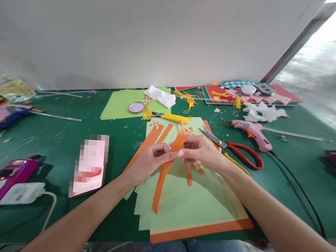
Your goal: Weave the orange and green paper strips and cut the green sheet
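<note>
An orange paper strip [164, 172] hangs between my two hands above a stack of pale green paper sheets [197, 205]. My left hand [154, 159] pinches it from the left, thumb and fingertips pressed on the paper. My right hand [197, 151] is closed on the same strip near its upper part. More orange strips [148, 142] lie on the sheets to the left. Small orange-and-white checkered woven pieces [199, 166] lie partly hidden by my right hand. Behind my hands is a yellow utility knife [176, 117]; scissors [235, 148] with red and yellow handles lie to the right.
A pink glue gun [254, 132] with a cord lies on the right. Left are a phone [92, 166], a purple power strip [17, 177] and a blue glue gun [11, 117]. Yellow tassels [190, 102], white tissue [160, 96] and a round tin [136, 107] sit near the wall.
</note>
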{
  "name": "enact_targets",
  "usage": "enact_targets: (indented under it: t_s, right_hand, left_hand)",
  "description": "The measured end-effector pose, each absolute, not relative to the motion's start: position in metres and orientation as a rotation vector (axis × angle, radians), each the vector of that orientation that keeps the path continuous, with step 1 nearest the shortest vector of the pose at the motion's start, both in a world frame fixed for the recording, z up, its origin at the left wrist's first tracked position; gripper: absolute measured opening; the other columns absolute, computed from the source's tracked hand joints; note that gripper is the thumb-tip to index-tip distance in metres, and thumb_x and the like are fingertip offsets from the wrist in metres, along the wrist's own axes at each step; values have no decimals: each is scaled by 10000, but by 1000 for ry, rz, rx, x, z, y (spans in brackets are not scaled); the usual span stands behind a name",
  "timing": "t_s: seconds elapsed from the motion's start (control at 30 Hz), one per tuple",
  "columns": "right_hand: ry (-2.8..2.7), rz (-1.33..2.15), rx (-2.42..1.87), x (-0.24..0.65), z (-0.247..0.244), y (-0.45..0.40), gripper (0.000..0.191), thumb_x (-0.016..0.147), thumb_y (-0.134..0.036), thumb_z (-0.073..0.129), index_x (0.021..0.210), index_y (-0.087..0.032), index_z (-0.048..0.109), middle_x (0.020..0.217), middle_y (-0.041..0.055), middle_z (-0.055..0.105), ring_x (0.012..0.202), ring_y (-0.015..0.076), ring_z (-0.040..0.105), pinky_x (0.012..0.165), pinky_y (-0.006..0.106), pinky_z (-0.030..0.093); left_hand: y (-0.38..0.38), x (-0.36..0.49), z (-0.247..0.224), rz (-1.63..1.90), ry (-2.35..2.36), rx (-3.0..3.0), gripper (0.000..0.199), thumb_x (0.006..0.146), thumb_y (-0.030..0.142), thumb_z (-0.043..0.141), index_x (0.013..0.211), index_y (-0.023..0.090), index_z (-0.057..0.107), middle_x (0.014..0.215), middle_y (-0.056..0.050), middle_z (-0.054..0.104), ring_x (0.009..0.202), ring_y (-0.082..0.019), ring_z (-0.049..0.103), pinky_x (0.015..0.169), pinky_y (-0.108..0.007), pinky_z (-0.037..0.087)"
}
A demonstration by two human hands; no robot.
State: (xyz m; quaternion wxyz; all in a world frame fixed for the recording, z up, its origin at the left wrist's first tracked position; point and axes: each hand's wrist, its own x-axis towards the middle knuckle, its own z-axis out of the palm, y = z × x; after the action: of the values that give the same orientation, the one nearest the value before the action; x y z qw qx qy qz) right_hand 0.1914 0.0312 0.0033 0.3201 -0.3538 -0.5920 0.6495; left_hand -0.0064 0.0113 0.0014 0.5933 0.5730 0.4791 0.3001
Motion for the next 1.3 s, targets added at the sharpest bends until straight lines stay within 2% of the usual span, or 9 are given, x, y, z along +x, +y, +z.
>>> enact_targets:
  t_s: [0.17,0.33,0.5,0.77,0.93,1.03,1.2,1.3]
  right_hand:
    - [-1645,1536,-950,190,0,30,294,786,-400,705,659,-160,593,565,-22,560,489,79,472,437,218,314]
    - [-1604,1454,-998,190,-3,30,376,841,-434,635,595,-150,614,546,-5,554,485,80,460,451,230,322]
    - [-1489,1576,-941,192,0,32,334,809,-422,675,617,-154,624,613,5,594,510,86,510,486,236,369]
    - [-1264,1929,-819,197,5,34,295,739,-401,746,863,-143,673,625,-7,602,516,93,556,464,221,390]
    - [-1247,1974,-750,196,5,33,266,729,-376,763,809,-154,640,588,-27,590,504,90,567,459,210,380]
    - [-1267,1959,-750,195,5,32,303,717,-394,769,850,-156,638,593,-31,590,503,92,565,461,212,382]
    - [-1373,1887,-763,192,3,31,267,768,-395,726,777,-165,591,596,-30,573,514,88,541,463,211,367]
    - [-1410,1872,-740,190,1,31,252,781,-388,713,784,-168,589,584,-41,543,501,79,506,445,203,334]
  left_hand:
    - [13,-7,2,726,1128,1390,408,800,492,660,627,179,463,605,38,461,595,-109,463,569,-228,342]
    - [11,-7,4,665,1138,1401,378,814,502,661,668,182,522,601,34,491,565,-104,452,517,-222,306]
    - [11,-7,6,642,1104,1417,355,835,480,645,673,173,570,614,19,560,568,-106,479,524,-225,318]
    - [12,-7,8,540,946,1315,327,791,455,697,676,165,596,576,31,573,549,-101,506,592,-239,370]
    - [12,-8,5,525,920,1274,289,789,449,710,770,166,652,601,31,591,543,-95,515,587,-235,376]
    - [12,-8,5,513,911,1265,299,795,456,706,772,162,656,594,22,604,544,-101,532,600,-240,393]
    - [10,-7,4,534,823,1207,331,877,485,610,862,157,658,702,-35,683,641,-139,622,670,-267,454]
    - [9,-6,3,572,820,1163,332,890,486,593,855,163,658,707,-28,684,627,-131,626,660,-258,465]
